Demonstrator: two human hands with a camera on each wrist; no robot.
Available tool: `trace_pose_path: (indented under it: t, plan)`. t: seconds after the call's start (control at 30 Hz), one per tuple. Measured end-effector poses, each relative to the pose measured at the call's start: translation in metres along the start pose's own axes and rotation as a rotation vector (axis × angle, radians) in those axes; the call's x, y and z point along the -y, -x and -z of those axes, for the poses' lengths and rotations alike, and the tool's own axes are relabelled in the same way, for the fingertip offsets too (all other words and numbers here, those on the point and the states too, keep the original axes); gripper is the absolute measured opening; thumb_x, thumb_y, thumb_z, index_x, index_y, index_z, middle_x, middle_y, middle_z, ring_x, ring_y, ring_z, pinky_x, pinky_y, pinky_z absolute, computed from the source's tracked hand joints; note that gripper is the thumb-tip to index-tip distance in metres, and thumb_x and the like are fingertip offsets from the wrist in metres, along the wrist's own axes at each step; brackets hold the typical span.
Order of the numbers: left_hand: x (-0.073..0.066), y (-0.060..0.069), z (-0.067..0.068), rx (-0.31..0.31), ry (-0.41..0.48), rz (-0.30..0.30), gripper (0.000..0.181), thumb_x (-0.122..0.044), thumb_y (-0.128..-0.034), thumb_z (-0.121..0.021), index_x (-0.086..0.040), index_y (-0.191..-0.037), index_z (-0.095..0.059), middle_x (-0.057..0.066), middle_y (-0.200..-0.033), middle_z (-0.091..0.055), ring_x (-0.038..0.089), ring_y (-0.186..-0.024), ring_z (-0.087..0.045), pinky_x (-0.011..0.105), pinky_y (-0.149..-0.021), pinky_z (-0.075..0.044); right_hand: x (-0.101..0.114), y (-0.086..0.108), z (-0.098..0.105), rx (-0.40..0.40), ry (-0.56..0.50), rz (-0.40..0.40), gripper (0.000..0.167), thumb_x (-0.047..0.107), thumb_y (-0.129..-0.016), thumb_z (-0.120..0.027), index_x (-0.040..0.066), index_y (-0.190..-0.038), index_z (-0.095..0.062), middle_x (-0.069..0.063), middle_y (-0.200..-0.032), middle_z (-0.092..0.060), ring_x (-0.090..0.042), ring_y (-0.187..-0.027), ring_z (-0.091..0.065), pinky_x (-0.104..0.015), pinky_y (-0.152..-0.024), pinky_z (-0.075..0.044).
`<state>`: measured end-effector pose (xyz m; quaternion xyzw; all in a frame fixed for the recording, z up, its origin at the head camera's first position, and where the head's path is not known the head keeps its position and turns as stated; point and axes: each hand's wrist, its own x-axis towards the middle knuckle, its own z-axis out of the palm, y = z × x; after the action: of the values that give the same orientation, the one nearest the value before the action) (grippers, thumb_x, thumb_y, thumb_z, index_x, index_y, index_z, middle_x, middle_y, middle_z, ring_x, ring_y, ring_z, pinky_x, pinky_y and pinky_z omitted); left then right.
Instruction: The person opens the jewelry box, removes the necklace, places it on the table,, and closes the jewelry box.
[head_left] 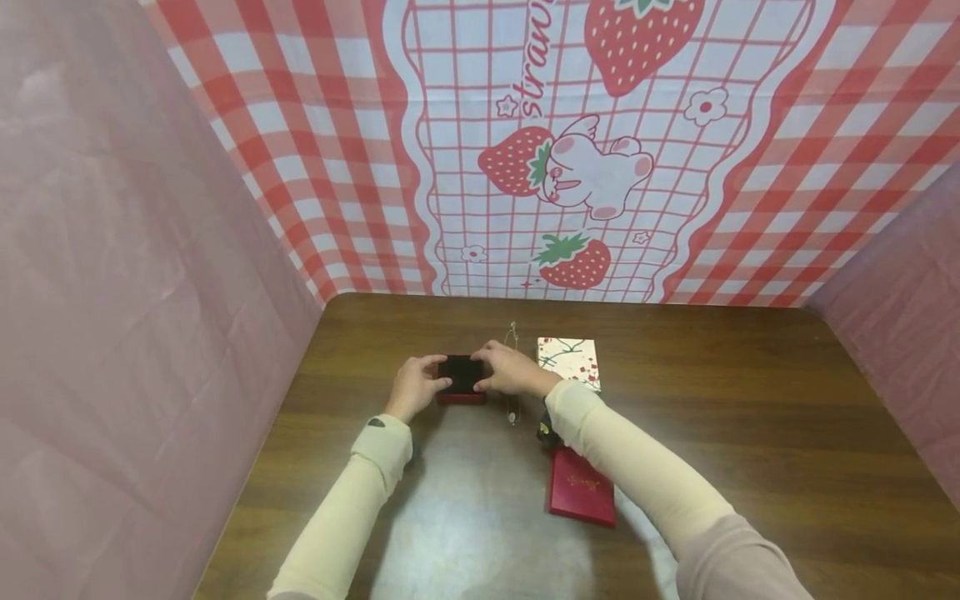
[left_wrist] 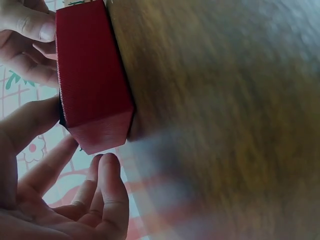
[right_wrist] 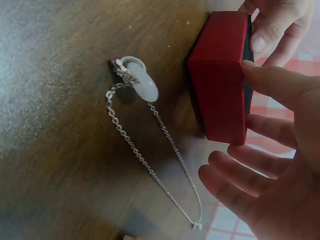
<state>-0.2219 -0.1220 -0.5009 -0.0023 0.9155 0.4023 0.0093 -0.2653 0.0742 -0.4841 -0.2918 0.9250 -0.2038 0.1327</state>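
Observation:
A small red jewelry box (head_left: 461, 399) with a black insert (head_left: 462, 374) at its top sits on the table between both hands. My left hand (head_left: 412, 387) pinches the insert's left end with thumb and index finger; in the left wrist view the other fingers hang loosely past the red wall (left_wrist: 92, 75). From the opposite end my right hand (head_left: 512, 369) pinches it likewise, remaining fingers spread beside the box (right_wrist: 222, 97). A silver chain necklace (right_wrist: 135, 149) with a white ring-shaped pendant (right_wrist: 144, 85) lies under and beside the right hand.
Right of the necklace lies a cream box or lid with a floral print (head_left: 567, 360). A dark object (head_left: 547, 430) shows partly beneath the right wrist. Nearer is a flat red case (head_left: 581, 490) with gold lettering. A strawberry-print cloth (head_left: 555, 167) hangs behind the wooden table (head_left: 750, 400).

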Motion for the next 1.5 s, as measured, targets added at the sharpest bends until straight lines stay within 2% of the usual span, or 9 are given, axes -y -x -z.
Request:
trace_pose_path:
  t: [0.2, 0.3, 0.63, 0.8, 1.17, 1.5]
  plan:
    - [0.003, 0.000, -0.002, 0.050, -0.114, 0.015, 0.045, -0.020, -0.0800, -0.078, -0.012, -0.123, -0.067, 0.013, -0.102, -0.068, 0.031, -0.103, -0.060, 0.049, -0.093, -0.047, 0.005, 0.001, 0.000, 0.002, 0.022, -0.022, 0.055, 0.026, -0.082, -0.077, 0.003, -0.129, -0.060, -0.017, -0.129, -0.056, -0.031, -0.116, -0.059, -0.043, -0.105, -0.046]
    - [0.002, 0.000, -0.003, 0.063, -0.143, 0.018, 0.045, -0.021, -0.0795, -0.079, -0.013, -0.123, -0.067, 0.013, -0.101, -0.066, 0.032, -0.105, -0.058, 0.049, -0.093, -0.046, 0.008, 0.001, -0.001, -0.009, 0.027, -0.038, 0.055, 0.025, -0.080, -0.078, 0.002, -0.126, -0.062, -0.017, -0.126, -0.058, -0.031, -0.112, -0.060, -0.043, -0.102, -0.048]
    - [-0.003, -0.001, -0.005, 0.074, -0.167, 0.030, 0.046, -0.019, -0.0766, -0.081, -0.013, -0.121, -0.069, 0.016, -0.106, -0.064, 0.033, -0.104, -0.058, 0.050, -0.093, -0.047, 0.017, -0.003, -0.007, -0.035, 0.072, -0.156, 0.054, 0.025, -0.074, -0.082, 0.003, -0.121, -0.067, -0.014, -0.116, -0.064, -0.029, -0.108, -0.063, -0.042, -0.099, -0.051]
    - [-0.002, -0.002, -0.006, 0.074, -0.161, 0.029, 0.047, -0.019, -0.0768, -0.081, -0.014, -0.121, -0.068, 0.017, -0.108, -0.064, 0.034, -0.107, -0.058, 0.051, -0.095, -0.047, 0.018, -0.005, -0.010, -0.043, 0.080, -0.196, 0.053, 0.025, -0.073, -0.083, 0.005, -0.121, -0.068, -0.014, -0.117, -0.064, -0.030, -0.109, -0.063, -0.042, -0.098, -0.051]
    - [0.001, -0.003, -0.006, 0.066, -0.164, 0.030, 0.047, -0.020, -0.0766, -0.081, -0.014, -0.121, -0.068, 0.011, -0.093, -0.063, 0.028, -0.091, -0.058, 0.046, -0.086, -0.048, 0.017, -0.007, -0.012, -0.042, 0.064, -0.201, 0.053, 0.025, -0.074, -0.083, 0.005, -0.121, -0.068, -0.015, -0.121, -0.065, -0.030, -0.113, -0.062, -0.042, -0.101, -0.049]
    - [0.003, -0.001, -0.005, 0.055, -0.131, 0.022, 0.046, -0.020, -0.0760, -0.082, -0.014, -0.119, -0.069, 0.011, -0.093, -0.065, 0.028, -0.093, -0.058, 0.046, -0.086, -0.047, 0.014, -0.003, -0.011, -0.051, 0.057, -0.145, 0.053, 0.027, -0.077, -0.081, 0.005, -0.122, -0.066, -0.014, -0.113, -0.063, -0.028, -0.103, -0.062, -0.041, -0.096, -0.051]
